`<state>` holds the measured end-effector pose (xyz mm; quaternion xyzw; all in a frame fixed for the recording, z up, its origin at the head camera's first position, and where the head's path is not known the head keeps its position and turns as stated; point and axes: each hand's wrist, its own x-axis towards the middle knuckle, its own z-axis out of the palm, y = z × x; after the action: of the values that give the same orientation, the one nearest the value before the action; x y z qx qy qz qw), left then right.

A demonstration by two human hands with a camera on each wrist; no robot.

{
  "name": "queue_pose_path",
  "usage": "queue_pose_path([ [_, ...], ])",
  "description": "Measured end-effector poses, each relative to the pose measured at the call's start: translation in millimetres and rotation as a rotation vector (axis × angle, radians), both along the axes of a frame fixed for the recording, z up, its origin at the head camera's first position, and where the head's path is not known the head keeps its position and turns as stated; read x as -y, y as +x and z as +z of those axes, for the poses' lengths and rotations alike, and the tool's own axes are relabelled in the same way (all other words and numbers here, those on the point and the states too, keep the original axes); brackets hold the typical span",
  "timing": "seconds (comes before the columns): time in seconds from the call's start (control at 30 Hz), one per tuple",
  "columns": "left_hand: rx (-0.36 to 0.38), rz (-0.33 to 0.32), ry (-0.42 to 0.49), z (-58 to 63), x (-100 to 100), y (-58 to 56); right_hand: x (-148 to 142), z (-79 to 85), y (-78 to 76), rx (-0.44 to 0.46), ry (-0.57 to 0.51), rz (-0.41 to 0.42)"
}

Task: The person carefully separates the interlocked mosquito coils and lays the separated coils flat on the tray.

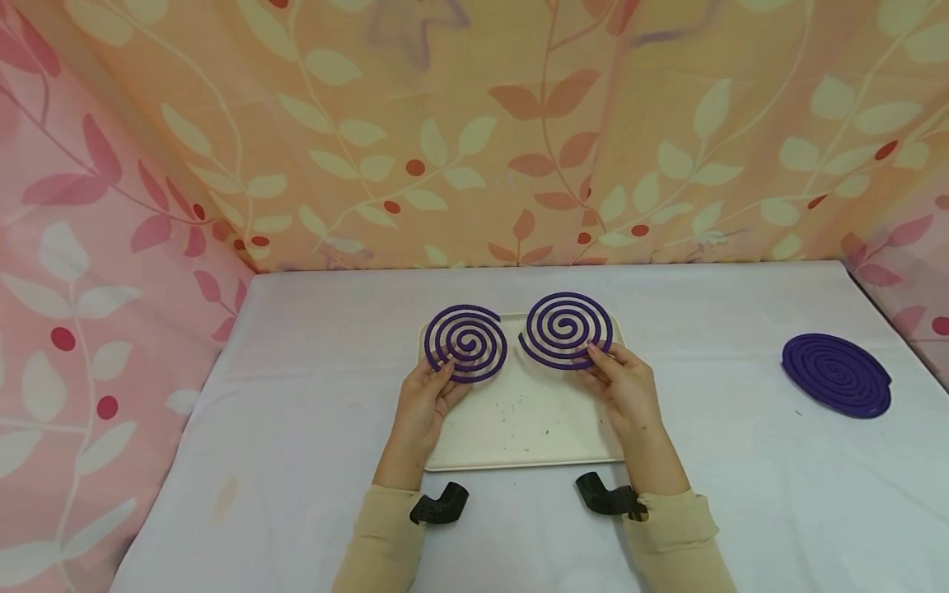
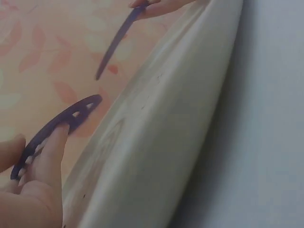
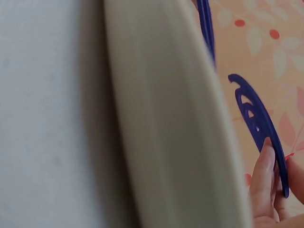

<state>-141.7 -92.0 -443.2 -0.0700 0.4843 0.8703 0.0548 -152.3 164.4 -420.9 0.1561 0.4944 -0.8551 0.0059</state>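
Two purple mosquito coils are held up side by side over a cream tray (image 1: 489, 441). My left hand (image 1: 423, 403) pinches the left coil (image 1: 469, 343) by its lower rim, thumb in front and fingers behind. On the other side, my right hand (image 1: 632, 395) grips the right coil (image 1: 567, 324) at its lower right edge the same way. A small gap separates the coils. Both wrist views show them nearly edge-on: the left coil (image 2: 45, 132) between thumb and fingers, the right coil (image 3: 271, 126) likewise. Small dark crumbs lie on the tray.
At the right of the white-covered table (image 1: 296, 395) lies a tightly wound purple coil disc (image 1: 836, 375), with a small dark crumb nearby. Black curved wrist devices (image 1: 442, 504) sit at both cuffs. A leaf-patterned curtain (image 1: 474, 214) closes the back and sides.
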Motion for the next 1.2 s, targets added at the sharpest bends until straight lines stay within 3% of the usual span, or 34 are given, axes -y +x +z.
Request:
queue_pose_path([
  [0.23,-0.039,-0.081,0.047,-3.3,8,-0.4,-3,-4.4,-0.6,0.014,0.011,-0.02],
  [0.57,0.014,0.013,-0.185,-5.2,-2,-1.3,-4,-5.7,-1.8,0.036,0.149,0.112],
  [0.9,0.008,0.013,-0.23,-5.5,-4,0.5,-5,-1.7,-0.5,0.057,0.138,0.079],
  [1.2,-0.005,0.065,-0.324,-4.1,-5,0.3,-4,0.1,-0.5,0.057,0.177,0.046],
])
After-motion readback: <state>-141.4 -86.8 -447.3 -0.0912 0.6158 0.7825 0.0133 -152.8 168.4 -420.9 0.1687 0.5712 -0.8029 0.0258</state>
